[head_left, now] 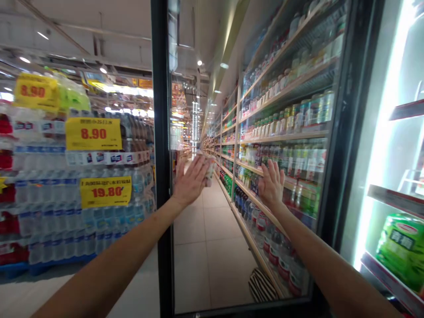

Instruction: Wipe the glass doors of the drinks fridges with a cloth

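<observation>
A tall glass cooler door (212, 247) in a black frame (163, 132) stands swung out in front of me. My left hand (190, 183) is against the glass with its fingers stretched over a small pale cloth-like wad (209, 168), pressing it to the pane. My right hand (271, 183) lies flat on the glass further right, fingers spread, with nothing in it. Through the glass I see a shop aisle and its drink shelves (285, 137).
The lit cooler interior (380, 145) opens on the right, with green packs (402, 247) on a low shelf. Stacked bottled water with yellow price signs (93, 133) fills the left. A striped thing (261, 287) shows low behind the glass.
</observation>
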Motion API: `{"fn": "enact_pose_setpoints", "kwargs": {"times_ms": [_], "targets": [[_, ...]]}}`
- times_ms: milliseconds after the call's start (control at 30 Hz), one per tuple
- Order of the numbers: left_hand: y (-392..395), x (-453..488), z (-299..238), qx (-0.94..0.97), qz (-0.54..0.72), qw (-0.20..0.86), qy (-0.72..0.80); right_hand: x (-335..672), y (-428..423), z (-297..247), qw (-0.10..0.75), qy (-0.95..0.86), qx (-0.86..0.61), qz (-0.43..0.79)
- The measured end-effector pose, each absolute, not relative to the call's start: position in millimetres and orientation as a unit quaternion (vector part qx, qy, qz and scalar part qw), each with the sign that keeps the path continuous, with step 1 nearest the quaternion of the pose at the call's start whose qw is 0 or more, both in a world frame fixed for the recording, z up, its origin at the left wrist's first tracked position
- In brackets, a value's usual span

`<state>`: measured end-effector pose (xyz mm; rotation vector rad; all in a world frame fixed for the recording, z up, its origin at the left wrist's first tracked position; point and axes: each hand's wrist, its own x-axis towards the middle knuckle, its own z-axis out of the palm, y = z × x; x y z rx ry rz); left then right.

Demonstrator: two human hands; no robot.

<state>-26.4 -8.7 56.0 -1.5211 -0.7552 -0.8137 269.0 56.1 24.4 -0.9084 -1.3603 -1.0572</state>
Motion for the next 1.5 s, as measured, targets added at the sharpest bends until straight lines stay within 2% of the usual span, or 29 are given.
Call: {"fn": "enact_pose_setpoints", "kwargs": {"times_ms": [67,167,233,400,467,600,767,867,1033,1233,1400,1500], "targets": [[-6.9,-23.1,50.5,-0.669,-0.348,0.581,-0.307,267.5,55.5,24.7,0.562,-0.575,-0.394,-0.445],[-7.1,-18.9,30.2,-0.767,-0.224,0.571,-0.186,265.1,55.6,25.8,0.567,-0.57,-0.401,-0.439],[-7.6,-18.3,24.9,-0.793,-0.19,0.56,-0.146,263.7,55.7,26.2,0.568,-0.569,-0.409,-0.431],[-3.2,-20.3,41.3,-0.71,-0.348,0.533,-0.3,258.4,52.8,17.8,0.568,-0.572,-0.422,-0.415],[-2.6,-21.2,35.1,-0.723,-0.331,0.529,-0.297,256.4,50.6,10.7,0.567,-0.572,-0.419,-0.419],[-4.0,-23.4,18.3,-0.788,-0.219,0.536,-0.208,256.9,47.7,-0.3,0.552,-0.584,-0.421,-0.421],[-2.7,-21.9,46.6,-0.685,-0.383,0.529,-0.323,261.0,47.8,-2.0,0.546,-0.59,-0.413,-0.427],[-4.3,-20.8,37.2,-0.659,-0.433,0.493,-0.367,261.4,47.4,-1.9,0.546,-0.59,-0.42,-0.422],[-5.4,-28.7,9.8,-0.747,-0.316,0.513,-0.282,263.0,47.1,-3.0,0.534,-0.601,-0.426,-0.414],[-1.9,-35.3,57.4,-0.632,-0.464,0.474,-0.4,260.3,49.2,-4.1,0.549,-0.59,-0.422,-0.415],[-3.3,-30.9,39.2,-0.771,-0.32,0.457,-0.308,259.1,48.9,-4.1,0.546,-0.585,-0.423,-0.424],[-3.3,-32.2,48.5,-0.723,-0.389,0.449,-0.352,263.3,50.1,-4.4,0.54,-0.593,-0.422,-0.423]]}}
